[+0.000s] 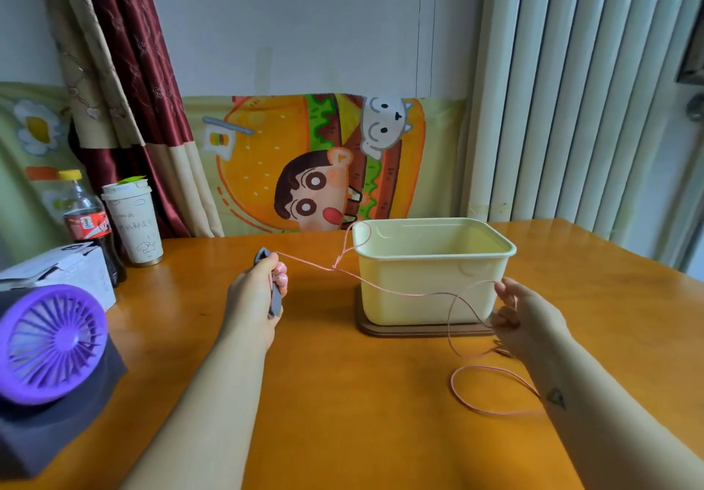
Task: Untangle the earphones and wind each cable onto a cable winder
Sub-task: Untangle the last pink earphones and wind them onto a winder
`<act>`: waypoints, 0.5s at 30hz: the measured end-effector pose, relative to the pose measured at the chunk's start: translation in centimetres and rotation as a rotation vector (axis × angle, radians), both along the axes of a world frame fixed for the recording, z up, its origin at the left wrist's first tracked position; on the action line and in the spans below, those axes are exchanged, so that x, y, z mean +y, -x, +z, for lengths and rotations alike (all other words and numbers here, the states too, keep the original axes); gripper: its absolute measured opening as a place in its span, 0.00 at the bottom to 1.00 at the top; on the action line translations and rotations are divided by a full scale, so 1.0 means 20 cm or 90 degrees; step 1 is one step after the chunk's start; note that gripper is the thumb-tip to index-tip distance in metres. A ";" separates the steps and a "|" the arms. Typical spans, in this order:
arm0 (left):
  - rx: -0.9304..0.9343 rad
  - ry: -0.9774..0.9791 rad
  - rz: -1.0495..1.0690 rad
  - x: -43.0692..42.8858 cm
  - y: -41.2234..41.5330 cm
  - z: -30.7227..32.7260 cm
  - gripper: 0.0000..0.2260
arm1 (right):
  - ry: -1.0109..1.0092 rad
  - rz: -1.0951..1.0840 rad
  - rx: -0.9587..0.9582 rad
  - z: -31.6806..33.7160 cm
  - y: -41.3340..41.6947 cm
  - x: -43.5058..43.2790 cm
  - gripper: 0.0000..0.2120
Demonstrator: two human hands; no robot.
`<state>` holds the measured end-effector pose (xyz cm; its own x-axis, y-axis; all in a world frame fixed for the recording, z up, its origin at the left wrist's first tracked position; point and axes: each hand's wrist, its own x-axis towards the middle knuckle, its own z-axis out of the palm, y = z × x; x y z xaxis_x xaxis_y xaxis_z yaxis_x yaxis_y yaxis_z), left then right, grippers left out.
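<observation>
The left hand (254, 288) has its fingers curled round a grey cable winder (275, 302). From it the pink earphone cable (400, 291) stretches across to the right hand (527, 320), whose fingers pinch it; slack loops lie below those fingers on the worktop (343, 394), one strand crossing the cream tub (434, 251) rim

pink cable (400, 291), grey winder (275, 299), cream bin (426, 284) — purple fan (51, 345)
</observation>
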<state>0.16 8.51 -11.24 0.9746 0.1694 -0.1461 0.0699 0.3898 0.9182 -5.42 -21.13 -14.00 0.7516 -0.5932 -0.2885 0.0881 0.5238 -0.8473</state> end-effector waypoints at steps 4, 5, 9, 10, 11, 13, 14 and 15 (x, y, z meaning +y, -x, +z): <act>-0.036 -0.085 -0.027 -0.02 0.10 0.05 0.09 | 0.703 0.019 0.220 -0.03 0.08 -0.01 0.06; -0.059 -0.089 -0.041 -0.03 0.14 0.09 0.07 | 0.821 0.043 0.274 -0.03 0.10 0.01 0.07; -0.147 -0.154 -0.090 -0.08 0.27 0.24 0.07 | 0.889 0.135 0.052 0.20 0.20 0.22 0.17; -0.165 -0.161 -0.098 -0.09 0.29 0.27 0.08 | 0.816 0.248 -0.016 0.30 0.25 0.31 0.22; -0.181 -0.164 -0.105 -0.10 0.31 0.30 0.08 | 0.765 0.365 -0.041 0.36 0.29 0.40 0.26; -0.209 -0.178 -0.119 -0.12 0.36 0.36 0.07 | 0.813 0.484 -0.038 0.43 0.34 0.54 0.29; -0.221 -0.177 -0.127 -0.13 0.39 0.39 0.07 | 0.857 0.487 -0.035 0.44 0.35 0.59 0.29; -0.234 -0.165 -0.137 -0.13 0.42 0.42 0.07 | 0.892 0.478 -0.033 0.44 0.36 0.63 0.28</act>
